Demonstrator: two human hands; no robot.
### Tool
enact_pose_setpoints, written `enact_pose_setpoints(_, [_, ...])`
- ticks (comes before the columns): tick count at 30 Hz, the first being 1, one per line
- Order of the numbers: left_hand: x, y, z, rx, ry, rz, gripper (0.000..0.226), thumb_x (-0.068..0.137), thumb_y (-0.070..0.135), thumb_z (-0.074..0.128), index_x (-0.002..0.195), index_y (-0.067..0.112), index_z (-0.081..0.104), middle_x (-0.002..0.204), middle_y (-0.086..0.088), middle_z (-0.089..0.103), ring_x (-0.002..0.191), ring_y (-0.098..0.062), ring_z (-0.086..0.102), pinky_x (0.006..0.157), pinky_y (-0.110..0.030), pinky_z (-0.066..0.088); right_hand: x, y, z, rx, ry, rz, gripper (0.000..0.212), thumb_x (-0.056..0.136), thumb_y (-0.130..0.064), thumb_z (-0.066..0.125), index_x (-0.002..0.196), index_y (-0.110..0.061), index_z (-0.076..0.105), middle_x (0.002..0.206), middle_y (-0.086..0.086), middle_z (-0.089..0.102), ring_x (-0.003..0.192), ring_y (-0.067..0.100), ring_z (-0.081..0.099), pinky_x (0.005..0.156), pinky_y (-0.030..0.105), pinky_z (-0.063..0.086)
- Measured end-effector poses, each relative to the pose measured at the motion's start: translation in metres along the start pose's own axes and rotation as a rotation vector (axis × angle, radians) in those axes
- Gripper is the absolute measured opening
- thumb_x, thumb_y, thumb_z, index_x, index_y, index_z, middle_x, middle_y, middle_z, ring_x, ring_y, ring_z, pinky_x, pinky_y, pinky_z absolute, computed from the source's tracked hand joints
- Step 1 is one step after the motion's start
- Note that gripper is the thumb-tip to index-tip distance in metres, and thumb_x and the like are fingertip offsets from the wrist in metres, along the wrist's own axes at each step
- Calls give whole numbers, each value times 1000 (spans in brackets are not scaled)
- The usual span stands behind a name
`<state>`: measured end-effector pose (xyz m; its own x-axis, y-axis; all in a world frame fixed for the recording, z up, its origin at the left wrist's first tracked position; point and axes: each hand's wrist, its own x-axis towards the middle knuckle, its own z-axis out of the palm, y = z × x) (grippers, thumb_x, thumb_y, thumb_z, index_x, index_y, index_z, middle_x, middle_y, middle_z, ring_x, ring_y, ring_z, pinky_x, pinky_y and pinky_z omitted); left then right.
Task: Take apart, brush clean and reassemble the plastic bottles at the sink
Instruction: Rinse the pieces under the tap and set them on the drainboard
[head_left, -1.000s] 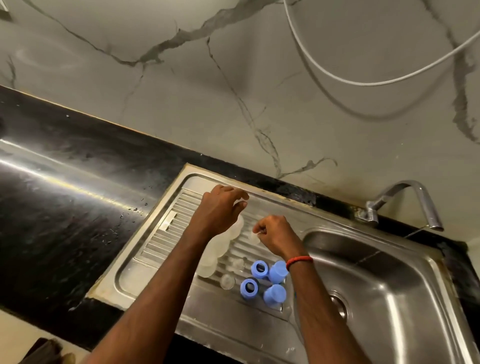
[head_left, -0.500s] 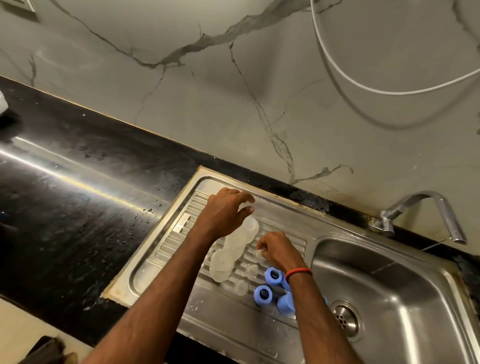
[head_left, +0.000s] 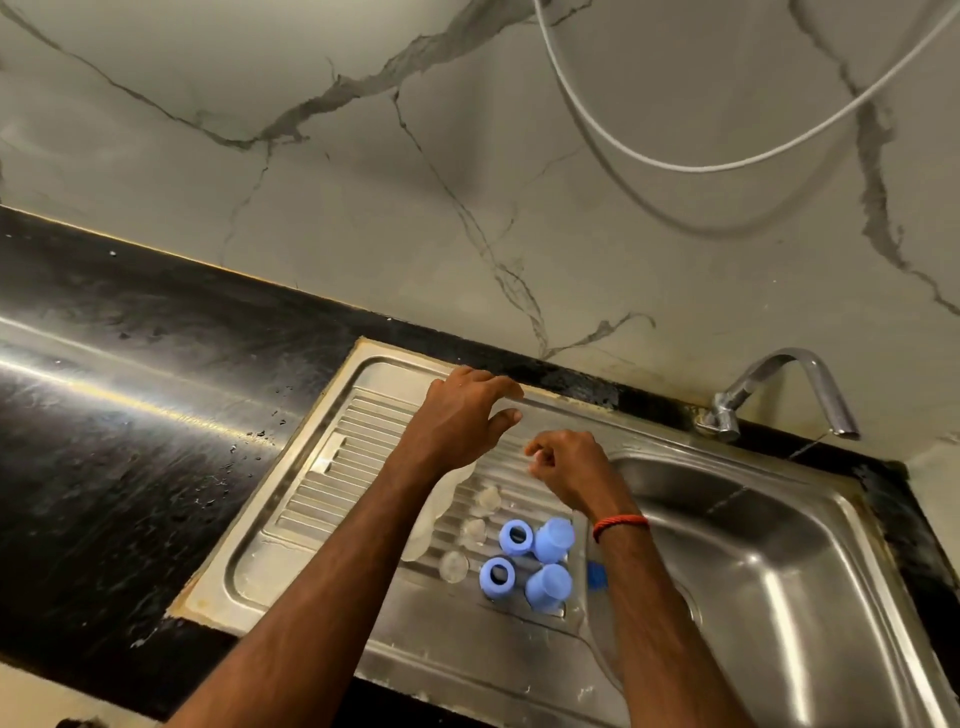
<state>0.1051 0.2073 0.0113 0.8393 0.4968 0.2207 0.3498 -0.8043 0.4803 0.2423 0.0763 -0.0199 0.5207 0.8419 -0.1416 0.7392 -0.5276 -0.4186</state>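
On the steel drainboard (head_left: 332, 467) lie several clear plastic bottles (head_left: 441, 499) in a row, mostly hidden under my left forearm. Three small clear pieces (head_left: 474, 531) sit beside them. To their right stand two blue rings (head_left: 516, 537) and two blue caps (head_left: 555, 540). My left hand (head_left: 462, 415) hovers over the far end of the bottle row with fingers spread and nothing visibly in it. My right hand (head_left: 566, 467) is raised above the small clear pieces, fingers curled, with nothing visibly in it.
The sink basin (head_left: 779, 571) lies to the right, with a chrome tap (head_left: 779, 389) at its back. Something blue (head_left: 597, 574) shows at the basin's left edge by my right forearm. Black wet counter (head_left: 130, 415) stretches left. A white hose (head_left: 675, 166) hangs on the marble wall.
My right hand set a small clear piece down on the drainboard and lifted away from it. My left hand rose off the far bottle and spread its fingers.
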Motion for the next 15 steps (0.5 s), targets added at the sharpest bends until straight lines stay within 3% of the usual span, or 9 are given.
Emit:
enact_pose_setpoints(8, [22, 54, 32, -10, -65, 117, 38, 98, 46, 58, 132, 29, 60, 136, 1, 62, 130, -22, 47, 103, -47, 44, -32, 49, -52, 20, 83, 133, 11, 90, -28, 70, 101, -23, 71, 97, -1, 70, 89, 13, 64, 85, 35, 55])
enact_pose_setpoints(15, [33, 93, 69, -49, -125, 162, 35, 97, 44, 61, 129, 29, 62, 135, 0, 62, 130, -24, 47, 103, -46, 44, -61, 101, -63, 44, 33, 176, 15, 90, -30, 71, 103, -23, 72, 96, -4, 69, 89, 12, 64, 82, 31, 53])
